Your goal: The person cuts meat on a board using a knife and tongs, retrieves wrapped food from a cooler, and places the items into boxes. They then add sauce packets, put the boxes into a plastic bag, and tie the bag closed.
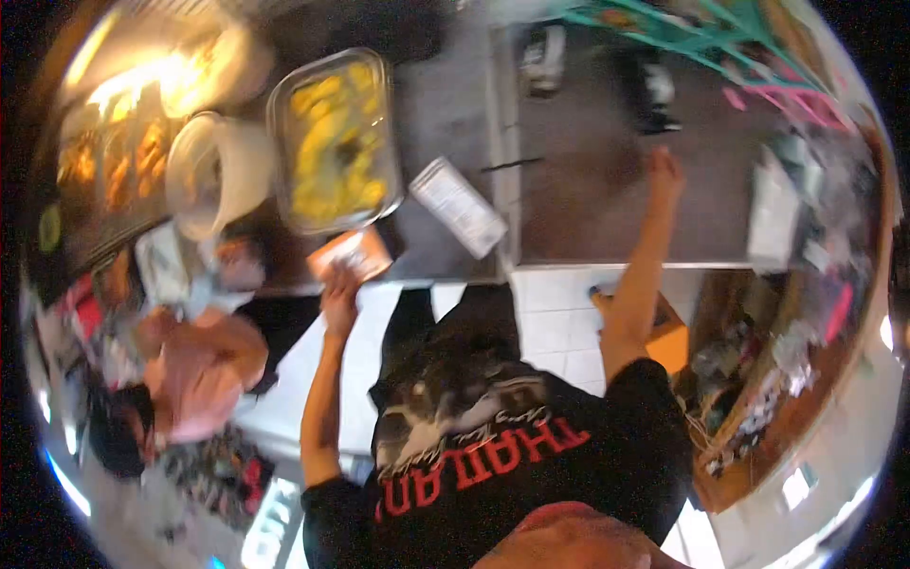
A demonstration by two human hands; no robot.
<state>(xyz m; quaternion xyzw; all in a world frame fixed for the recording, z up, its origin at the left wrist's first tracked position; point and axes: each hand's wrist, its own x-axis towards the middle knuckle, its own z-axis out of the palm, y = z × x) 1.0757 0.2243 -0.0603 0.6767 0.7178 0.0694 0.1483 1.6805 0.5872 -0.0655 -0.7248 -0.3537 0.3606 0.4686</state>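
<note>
My left hand (341,286) is closed on an orange and white packet (360,254) at the front edge of the dark counter. Just behind the packet stands a clear glass dish (393,180) with yellow pieces in it. My right hand (666,169) is stretched out over the dark surface (588,209) on the right, blurred, with its fingertips slightly apart and nothing visible in them. Beyond its fingertips lies a black and white item (657,95). A white printed box (459,207) lies between my two hands, nearer to the left one.
A white tub (220,175) stands left of the dish. A person in a pink top (204,370) is at the left. Teal racks (682,33) are at the back right. A white box (774,213) and plastic bags line the right edge. An orange box (666,337) is below the counter.
</note>
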